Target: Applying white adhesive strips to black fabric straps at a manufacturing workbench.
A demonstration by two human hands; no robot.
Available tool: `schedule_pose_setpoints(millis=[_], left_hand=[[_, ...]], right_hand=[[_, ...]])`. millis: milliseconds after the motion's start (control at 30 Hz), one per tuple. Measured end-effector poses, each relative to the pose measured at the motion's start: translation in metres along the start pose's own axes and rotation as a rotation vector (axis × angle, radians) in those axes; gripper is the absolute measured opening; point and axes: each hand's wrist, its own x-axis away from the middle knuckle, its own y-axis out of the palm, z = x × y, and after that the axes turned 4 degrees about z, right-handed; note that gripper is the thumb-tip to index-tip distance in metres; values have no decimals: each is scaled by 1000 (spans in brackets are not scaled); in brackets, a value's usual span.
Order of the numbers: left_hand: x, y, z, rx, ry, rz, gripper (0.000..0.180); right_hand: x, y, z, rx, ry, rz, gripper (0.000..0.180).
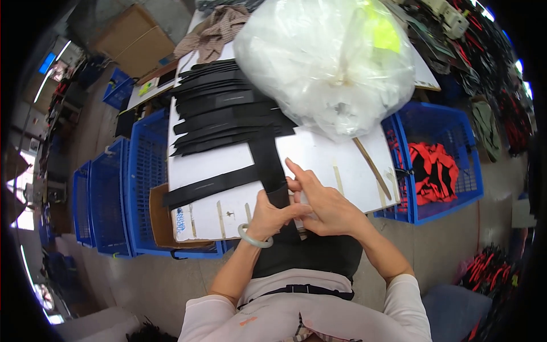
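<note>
Hands, left (272, 215) and right (323, 206), pinch one black strap (269, 165); three blue crates (122, 194) left.

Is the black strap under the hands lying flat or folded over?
Flat: the black strap runs straight across the white board, with both hands pressing its near end. No fold shows.

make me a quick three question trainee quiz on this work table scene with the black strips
1. True or false: both hands touch the long black fabric strip on the white board table.
2. Which wrist wears the pale green bangle? A left B right
3. What does the blue plastic crate to the person's right hold?

Key: 1 true: left hand and right hand both press on it. 2 A. 3 red and black fabric pieces.
</note>
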Motion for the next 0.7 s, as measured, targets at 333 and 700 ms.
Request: schedule_pose_setpoints(millis=[333, 700], left_hand=[[-1, -14, 4, 75, 97, 139, 10], [-2, -12, 4, 324, 134, 240, 8]], right_hand=[[6, 2, 10, -345, 215, 146, 60], [-10, 20, -14, -48, 1, 429, 24]])
